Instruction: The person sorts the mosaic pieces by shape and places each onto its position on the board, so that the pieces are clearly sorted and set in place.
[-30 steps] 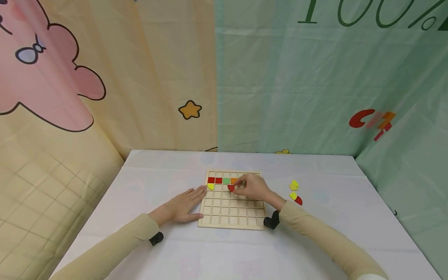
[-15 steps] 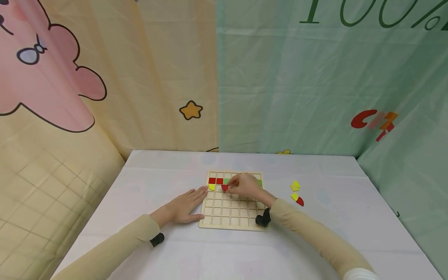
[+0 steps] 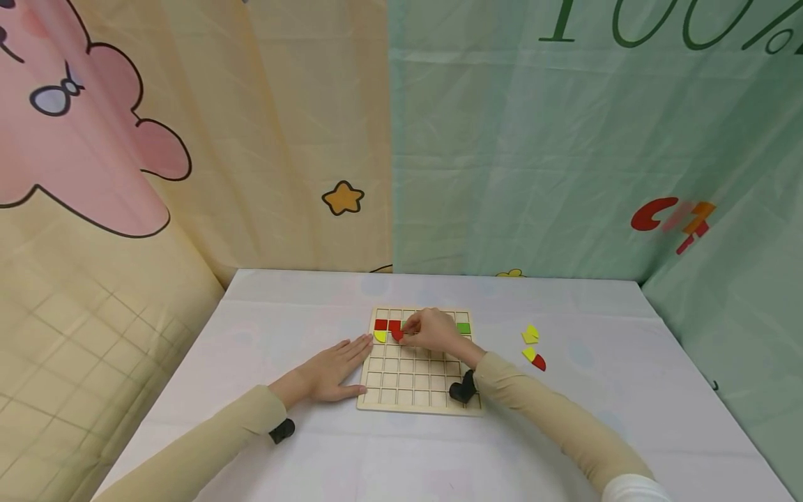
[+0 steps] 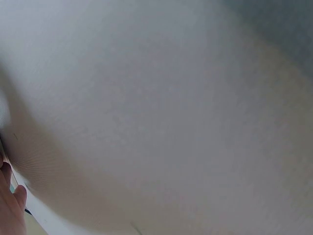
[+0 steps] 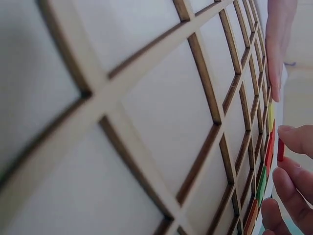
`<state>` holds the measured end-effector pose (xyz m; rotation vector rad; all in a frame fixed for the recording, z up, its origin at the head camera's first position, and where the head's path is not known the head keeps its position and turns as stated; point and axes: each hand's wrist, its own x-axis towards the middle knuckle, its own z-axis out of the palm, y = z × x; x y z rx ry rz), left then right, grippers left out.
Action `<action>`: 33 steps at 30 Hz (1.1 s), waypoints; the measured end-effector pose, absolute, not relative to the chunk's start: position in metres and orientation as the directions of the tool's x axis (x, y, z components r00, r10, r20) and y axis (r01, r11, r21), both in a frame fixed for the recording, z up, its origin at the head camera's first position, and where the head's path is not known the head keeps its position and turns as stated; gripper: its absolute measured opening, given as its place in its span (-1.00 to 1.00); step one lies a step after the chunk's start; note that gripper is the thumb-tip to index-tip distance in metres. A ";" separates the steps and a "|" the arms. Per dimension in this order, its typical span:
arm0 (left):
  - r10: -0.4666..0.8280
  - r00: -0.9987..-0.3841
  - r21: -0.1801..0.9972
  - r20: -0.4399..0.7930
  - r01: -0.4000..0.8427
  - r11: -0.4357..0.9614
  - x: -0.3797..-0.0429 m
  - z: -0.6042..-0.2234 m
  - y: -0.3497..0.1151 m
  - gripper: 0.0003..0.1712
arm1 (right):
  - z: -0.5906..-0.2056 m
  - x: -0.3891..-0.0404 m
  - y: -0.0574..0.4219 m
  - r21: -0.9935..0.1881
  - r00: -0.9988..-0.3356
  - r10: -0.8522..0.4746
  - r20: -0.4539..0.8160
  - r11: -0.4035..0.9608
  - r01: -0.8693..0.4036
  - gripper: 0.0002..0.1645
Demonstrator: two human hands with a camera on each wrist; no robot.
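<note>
A wooden grid board lies on the table. My left hand rests flat at its left edge, fingers straight, fingertips touching the rim. Over the board's upper part, my right hand pinches a red quarter-circle piece between thumb and fingers. In the right wrist view that red piece appears edge-on, just above the board. Red squares and a green square fill cells in one row, partly hidden by the right hand. Below the first red square sits a yellow quarter-circle piece.
To the board's right lie loose yellow pieces and a red piece beside another yellow one. The white-covered table meets printed curtains at its back edge. Black wrist cameras hang under both wrists.
My right hand has moved left across the board with the red piece, from about the fourth column to the second. The left hand has stayed in place.
</note>
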<state>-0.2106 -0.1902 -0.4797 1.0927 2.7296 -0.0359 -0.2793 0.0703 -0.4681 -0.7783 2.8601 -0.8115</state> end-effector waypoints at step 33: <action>0.682 -0.705 0.063 -0.194 0.685 0.726 -0.208 -0.476 -0.189 0.00 | -0.471 -0.279 0.058 -0.506 -0.897 -0.442 0.018 0.770 -0.390 -0.70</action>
